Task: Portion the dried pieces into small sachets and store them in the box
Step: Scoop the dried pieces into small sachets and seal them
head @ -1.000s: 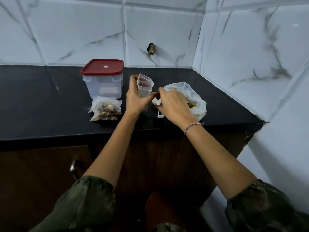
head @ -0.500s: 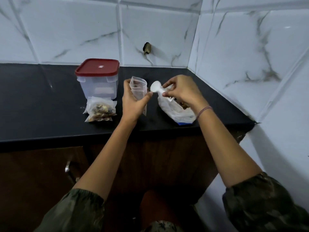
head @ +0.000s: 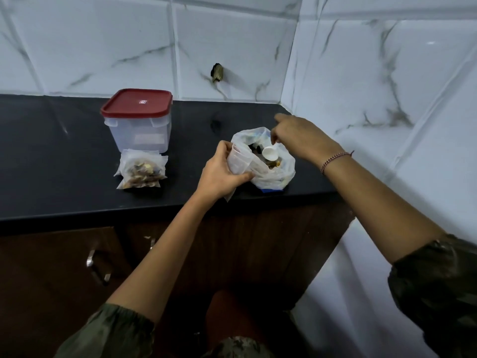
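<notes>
Gripping an empty sachet point(head: 238, 162) in left hand point(head: 219, 174) fingers, right hand point(head: 299, 135) seemingly pinching white scoop point(head: 270, 153) inside bag point(head: 281, 174).

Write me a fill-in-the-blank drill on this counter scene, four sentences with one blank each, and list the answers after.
1. The lid on the clear box is coloured ____.
2. The filled sachets lie directly in ____ of the box, nearer the person.
3. The white scoop is held by the ____ hand inside the big bag.
4. The left hand holds a sachet that looks ____ of dried pieces.

Answers: red; front; right; empty
</notes>
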Demonstrator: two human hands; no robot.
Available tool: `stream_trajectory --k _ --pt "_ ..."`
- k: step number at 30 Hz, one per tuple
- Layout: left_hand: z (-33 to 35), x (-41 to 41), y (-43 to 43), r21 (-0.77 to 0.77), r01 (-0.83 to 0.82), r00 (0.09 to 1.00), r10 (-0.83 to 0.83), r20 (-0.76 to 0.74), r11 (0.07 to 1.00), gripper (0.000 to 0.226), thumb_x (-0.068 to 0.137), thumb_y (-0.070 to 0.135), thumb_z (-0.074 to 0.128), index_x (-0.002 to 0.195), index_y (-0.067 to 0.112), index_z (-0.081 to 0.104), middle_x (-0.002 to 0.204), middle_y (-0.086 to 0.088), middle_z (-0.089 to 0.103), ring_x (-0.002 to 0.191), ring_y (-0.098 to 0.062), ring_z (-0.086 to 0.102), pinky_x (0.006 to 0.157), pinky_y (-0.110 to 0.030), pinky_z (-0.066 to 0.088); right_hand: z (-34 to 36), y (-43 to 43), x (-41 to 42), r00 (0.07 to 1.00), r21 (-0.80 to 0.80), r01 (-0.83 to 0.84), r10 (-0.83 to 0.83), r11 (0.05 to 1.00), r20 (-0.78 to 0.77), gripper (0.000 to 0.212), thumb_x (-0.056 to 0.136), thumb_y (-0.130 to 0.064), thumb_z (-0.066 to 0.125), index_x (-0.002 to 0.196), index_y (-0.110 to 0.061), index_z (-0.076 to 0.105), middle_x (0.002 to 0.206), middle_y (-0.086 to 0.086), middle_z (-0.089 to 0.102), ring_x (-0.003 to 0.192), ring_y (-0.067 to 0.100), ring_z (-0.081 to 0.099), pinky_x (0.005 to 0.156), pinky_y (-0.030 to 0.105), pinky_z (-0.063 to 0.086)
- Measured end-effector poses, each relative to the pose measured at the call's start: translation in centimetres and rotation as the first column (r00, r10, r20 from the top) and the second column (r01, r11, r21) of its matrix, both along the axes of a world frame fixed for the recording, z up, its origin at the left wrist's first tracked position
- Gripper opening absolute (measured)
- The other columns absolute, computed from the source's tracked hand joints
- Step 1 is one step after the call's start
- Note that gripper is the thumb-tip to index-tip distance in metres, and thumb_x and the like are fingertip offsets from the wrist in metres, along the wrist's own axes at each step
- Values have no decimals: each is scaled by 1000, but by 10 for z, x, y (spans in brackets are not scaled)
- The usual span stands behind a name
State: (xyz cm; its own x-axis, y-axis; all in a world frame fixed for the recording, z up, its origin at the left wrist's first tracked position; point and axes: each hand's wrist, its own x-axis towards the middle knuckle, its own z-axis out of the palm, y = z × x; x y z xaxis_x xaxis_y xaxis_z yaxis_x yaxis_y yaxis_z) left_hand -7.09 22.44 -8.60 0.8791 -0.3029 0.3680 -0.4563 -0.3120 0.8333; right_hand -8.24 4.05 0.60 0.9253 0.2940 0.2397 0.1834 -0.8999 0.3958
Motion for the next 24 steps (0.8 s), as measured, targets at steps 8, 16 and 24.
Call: stream_trajectory --k 8,16,24 --pt "0 -3 -9 52 -40 999 41 -11 998 63 67 31 84 113 16 44 107 7 61 98 -14 60 87 -42 52 -3 16 15 993 -289 39 -69 957 -95 32 88 10 40 61 -7 37 72 7 40 71 21 43 69 34 33" --pt "-1 -5 -10 48 -56 998 56 -8 997 66 66 26 85 115 16 42 108 7 59 98 -13 59 85 -35 53 13 4 40 929 68 191 -158 979 -335 23 91 0 48 103 4 67 108 18 66 94 32 64 83 40 54" --pt "0 -6 -11 63 -65 998 65 0 996 66 66 29 85 113 15 42 107 6 59 96 -14 59 82 -36 53 9 3 38 914 86 216 -171 973 -369 22 91 1 48 103 5 66 105 17 65 88 31 63 74 37 52"
